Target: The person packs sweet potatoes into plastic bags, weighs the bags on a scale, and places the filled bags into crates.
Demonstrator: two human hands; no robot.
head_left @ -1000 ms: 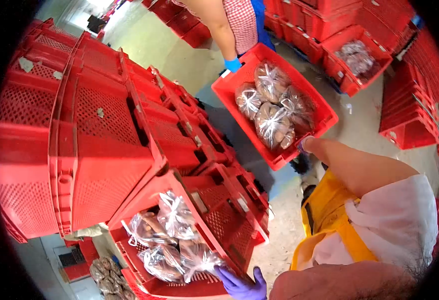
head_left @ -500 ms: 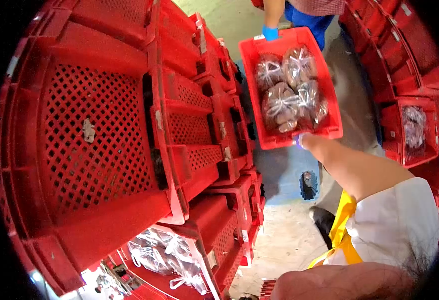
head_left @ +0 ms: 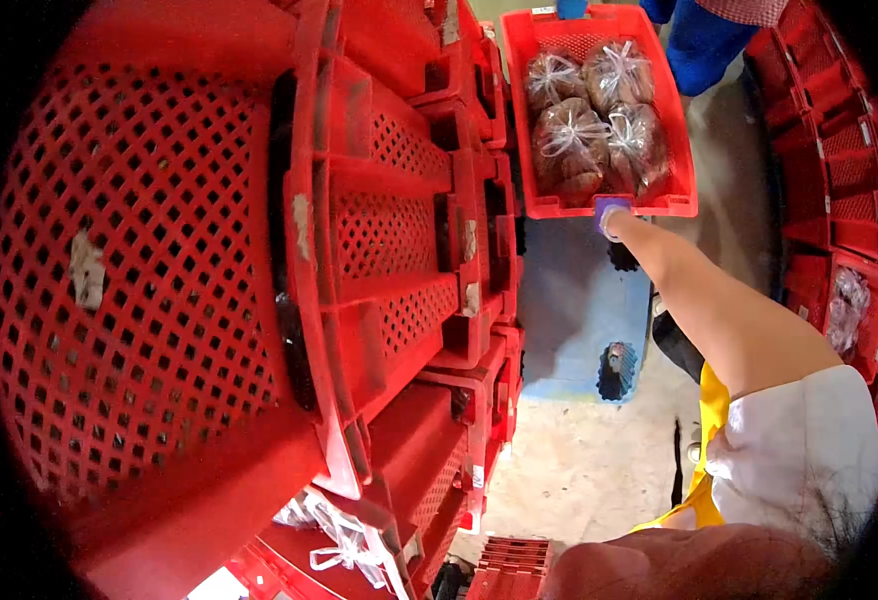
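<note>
My right hand (head_left: 613, 215), in a purple glove, is closed on the near rim of a red crate (head_left: 681, 150). Inside the crate lie several clear plastic bags (head_left: 569, 145) of brown goods, tied at the top with white ties; their exact kind is not clear. At the far rim, another person's blue-gloved hand (head_left: 571, 8) is partly cut off by the frame's top edge. Below the near end of the crate shows a blue platform (head_left: 569, 330) with dark notched openings. My left hand is out of view.
Stacked red crates (head_left: 389, 235) with mesh sides rise close on the left. More red crates (head_left: 849, 150) line the right, one holding bagged goods (head_left: 846, 310). The other person's blue trousers (head_left: 704, 45) show at the top. Pale floor (head_left: 569, 470) lies below the platform.
The red crate has moved farther away, toward the top of the view, with my right hand still on its rim. More of the blue platform shows. The left stacks appear larger and closer.
</note>
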